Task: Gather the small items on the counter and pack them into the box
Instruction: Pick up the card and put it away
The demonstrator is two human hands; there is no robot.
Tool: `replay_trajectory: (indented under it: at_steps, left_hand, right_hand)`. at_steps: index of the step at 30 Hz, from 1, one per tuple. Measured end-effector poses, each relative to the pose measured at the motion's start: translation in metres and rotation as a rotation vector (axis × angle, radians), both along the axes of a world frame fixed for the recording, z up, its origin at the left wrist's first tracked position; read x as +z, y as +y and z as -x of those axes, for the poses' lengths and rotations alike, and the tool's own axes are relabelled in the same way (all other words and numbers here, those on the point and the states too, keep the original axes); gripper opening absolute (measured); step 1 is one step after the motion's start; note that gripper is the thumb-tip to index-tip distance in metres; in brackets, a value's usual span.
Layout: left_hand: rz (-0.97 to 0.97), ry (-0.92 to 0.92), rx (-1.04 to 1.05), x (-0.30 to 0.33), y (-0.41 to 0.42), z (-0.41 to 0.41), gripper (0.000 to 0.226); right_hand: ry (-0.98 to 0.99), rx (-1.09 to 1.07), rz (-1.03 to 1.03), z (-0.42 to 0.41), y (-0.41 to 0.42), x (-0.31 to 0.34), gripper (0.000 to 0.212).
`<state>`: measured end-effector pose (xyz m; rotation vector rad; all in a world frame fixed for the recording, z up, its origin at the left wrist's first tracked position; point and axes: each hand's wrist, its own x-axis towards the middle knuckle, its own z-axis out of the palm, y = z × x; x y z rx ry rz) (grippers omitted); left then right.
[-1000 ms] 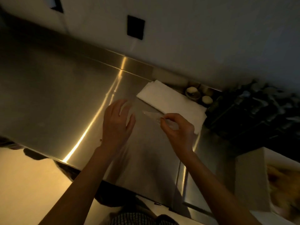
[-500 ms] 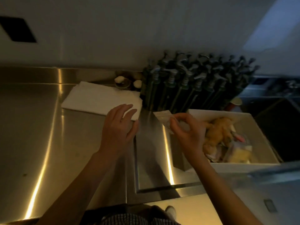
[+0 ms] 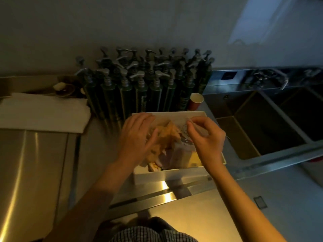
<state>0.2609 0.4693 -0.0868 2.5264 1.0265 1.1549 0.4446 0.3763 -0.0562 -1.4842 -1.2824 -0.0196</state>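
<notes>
On the dim steel counter (image 3: 35, 154), one white box (image 3: 150, 177) sits between a sink (image 3: 258, 123) and towel (image 3: 43, 112); left hand (image 3: 134, 138) rests flat inside, right hand (image 3: 206, 138) pinches a clear packet (image 3: 201, 131).

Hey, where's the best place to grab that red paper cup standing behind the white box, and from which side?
Grip the red paper cup round its upper wall, coming from above and the right, the sink side. It stands upright, mouth open, with dark green pump bottles crowding its left and the white box in front.
</notes>
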Motion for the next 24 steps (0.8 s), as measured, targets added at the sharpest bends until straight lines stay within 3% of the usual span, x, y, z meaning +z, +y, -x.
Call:
replay_trajectory:
  at_steps: [10,15,17,24]
  left_hand:
    - [0.046,0.053,0.007,-0.015,-0.024,-0.060,0.039]
    - [0.060,0.098,0.035,-0.022,-0.023,-0.058,0.038]
    - [0.076,0.117,0.057,-0.026,-0.022,-0.054,0.039]
    - [0.069,0.179,0.089,-0.034,-0.017,-0.045,0.040]
  right_hand:
    - [-0.121,-0.062,0.118,-0.092,-0.004,-0.014,0.019]
    - [-0.172,0.080,0.501,-0.083,-0.003,-0.033,0.038]
    - [-0.194,0.142,0.563,-0.072,-0.006,-0.042,0.044]
    - [-0.397,0.113,0.454,-0.056,-0.007,-0.035,0.056]
